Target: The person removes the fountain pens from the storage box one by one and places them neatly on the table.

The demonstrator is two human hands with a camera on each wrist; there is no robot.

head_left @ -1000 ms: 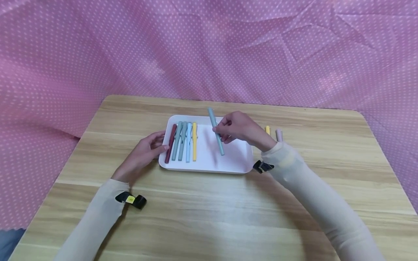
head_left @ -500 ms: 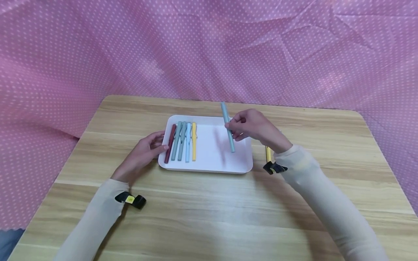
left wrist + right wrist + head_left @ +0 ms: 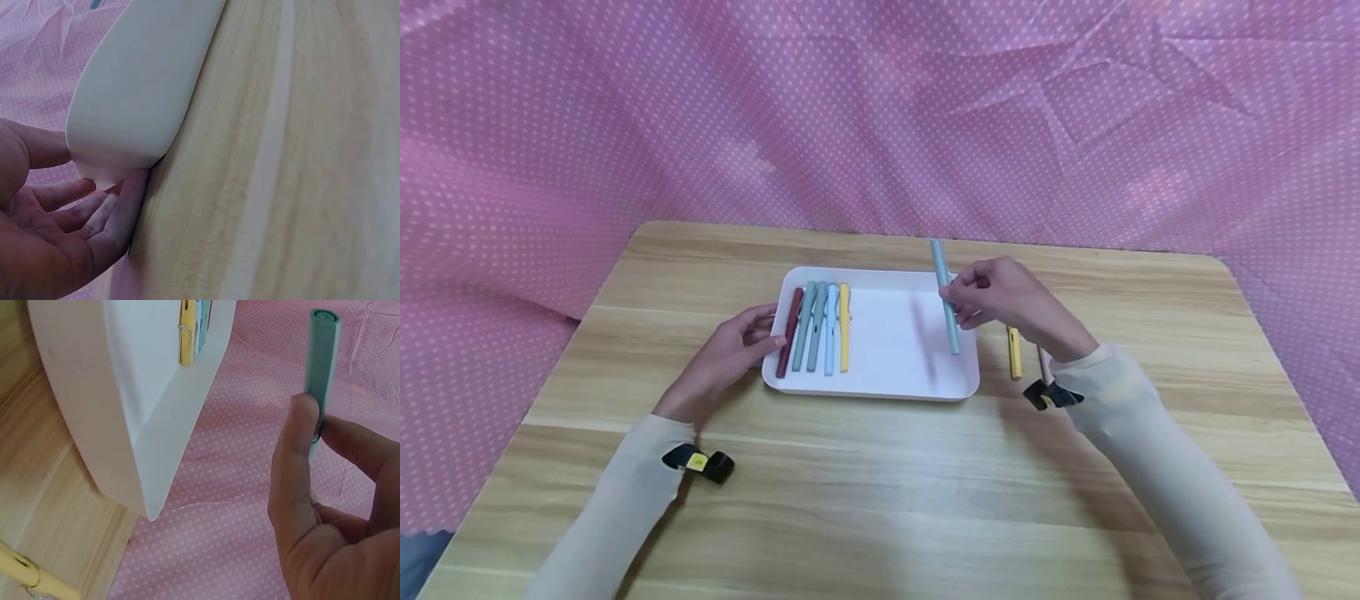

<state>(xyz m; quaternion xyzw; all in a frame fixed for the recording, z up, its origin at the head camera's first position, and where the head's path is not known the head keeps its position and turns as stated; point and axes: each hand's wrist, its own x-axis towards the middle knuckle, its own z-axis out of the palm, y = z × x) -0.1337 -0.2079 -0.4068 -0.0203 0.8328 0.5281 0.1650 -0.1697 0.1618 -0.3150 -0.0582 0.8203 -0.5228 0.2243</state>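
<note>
My left hand (image 3: 724,358) holds the left end of a white tray (image 3: 895,387), its thumb over the rim; in the left wrist view the fingers (image 3: 122,212) press the outer wall. Between thumb and fingertips my right hand (image 3: 1003,293) pinches a blue-green pen (image 3: 940,262) by its middle, tilted above the tray's right end. Lined up in the tray's left half are a dark red pen (image 3: 789,333), two grey-green pens (image 3: 803,329), a light blue pen (image 3: 831,333) and a yellow pen (image 3: 845,329) on the right of the row.
Right of the tray, another yellow pen (image 3: 1014,354) lies on the wooden table (image 3: 850,500). Beside it a mauve pen (image 3: 1044,365) is mostly hidden by the right wrist. Pink dotted cloth (image 3: 880,117) hangs behind the table's far edge.
The right hand has carried the blue-green pen rightward over the tray to its right end, and the pen stands more upright. The left hand stays at the tray's left end.
</note>
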